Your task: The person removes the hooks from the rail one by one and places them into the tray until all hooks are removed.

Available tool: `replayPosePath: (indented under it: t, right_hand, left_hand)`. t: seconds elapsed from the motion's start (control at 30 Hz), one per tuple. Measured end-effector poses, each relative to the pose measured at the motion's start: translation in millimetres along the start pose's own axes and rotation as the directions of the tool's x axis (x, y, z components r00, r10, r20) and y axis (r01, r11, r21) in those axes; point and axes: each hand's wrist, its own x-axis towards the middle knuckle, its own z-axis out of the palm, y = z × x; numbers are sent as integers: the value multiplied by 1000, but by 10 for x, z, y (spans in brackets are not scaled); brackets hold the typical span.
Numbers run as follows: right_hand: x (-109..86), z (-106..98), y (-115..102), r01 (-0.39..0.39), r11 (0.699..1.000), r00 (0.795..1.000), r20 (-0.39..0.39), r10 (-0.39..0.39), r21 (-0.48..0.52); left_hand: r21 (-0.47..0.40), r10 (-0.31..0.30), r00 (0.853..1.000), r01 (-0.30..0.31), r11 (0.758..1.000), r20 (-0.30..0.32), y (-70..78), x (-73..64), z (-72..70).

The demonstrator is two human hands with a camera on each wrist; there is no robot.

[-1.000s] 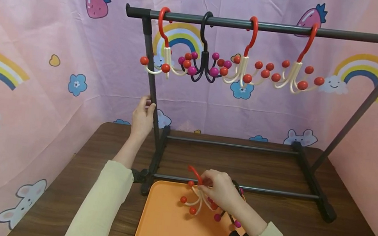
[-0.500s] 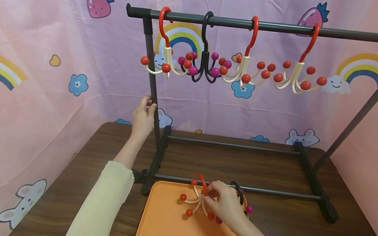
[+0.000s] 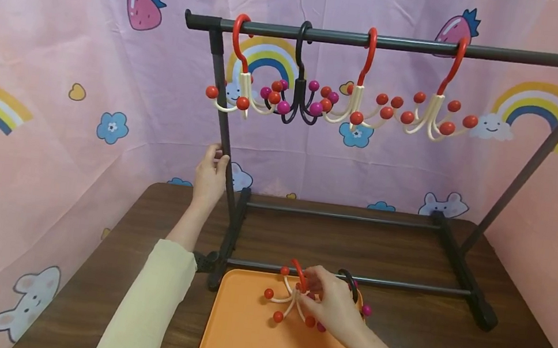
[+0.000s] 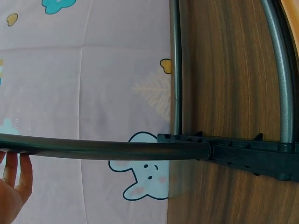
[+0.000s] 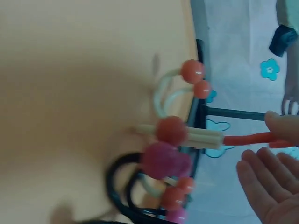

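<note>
My left hand holds the left upright of a dark metal rack, fingertips against the pole in the left wrist view. My right hand pinches the red hook of a cream claw hanger with red ball tips, low over an orange tray. In the right wrist view, thumb and fingers lie on either side of that red hook. A black claw hanger with magenta balls is beside it, partly hidden by the right hand.
From the top bar hang a red-hooked cream hanger, a black hanger and two more red-hooked cream hangers. The rack's lower front rail crosses the table behind the tray. Printed cloth surrounds the table.
Over the second, my right hand has shifted slightly right and down with the cream claw hanger, staying low over the tray. My left hand keeps its place on the upright.
</note>
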Motion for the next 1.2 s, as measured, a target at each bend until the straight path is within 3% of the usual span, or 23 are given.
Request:
replayPosePath:
  t: [0.1, 0.27, 0.5, 0.6, 0.73, 0.83, 1.0, 1.2]
  right_hand:
    - [24, -112, -67, 19, 1000, 1000, -3, -19, -10]
    - [108, -355, -161, 139, 990, 990, -35, -140, -21]
    - [309, -728, -223, 223, 959, 967, -86, -241, -176]
    - [431, -919, -223, 245, 945, 953, -127, -276, -219]
    - [603, -1197, -238, 281, 919, 918, -202, -342, -277]
    - [697, -1405, -280, 287, 900, 898, -235, -372, -328]
    - [813, -1706, -379, 270, 879, 893, -238, -381, -393]
    - [971, -2024, -494, 196, 890, 881, -325, -344, -411]
  left_hand:
    - [-2, -7, 1000, 7, 1000, 3, -9, -7, 2]
    - [-3, 4, 1000, -4, 1000, 5, -10, -17, -6]
    - [5, 7, 1000, -7, 1000, -4, -6, -22, -10]
    - [6, 6, 1000, -6, 1000, -1, -2, -18, -5]
    - [10, 13, 1000, -13, 1000, -4, 2, -18, -3]
    - [18, 15, 1000, -15, 1000, -6, -2, -20, 1]
    - [17, 15, 1000, -15, 1000, 0, -4, -24, -1]
    - [10, 8, 1000, -8, 1000, 9, 9, -25, -15]
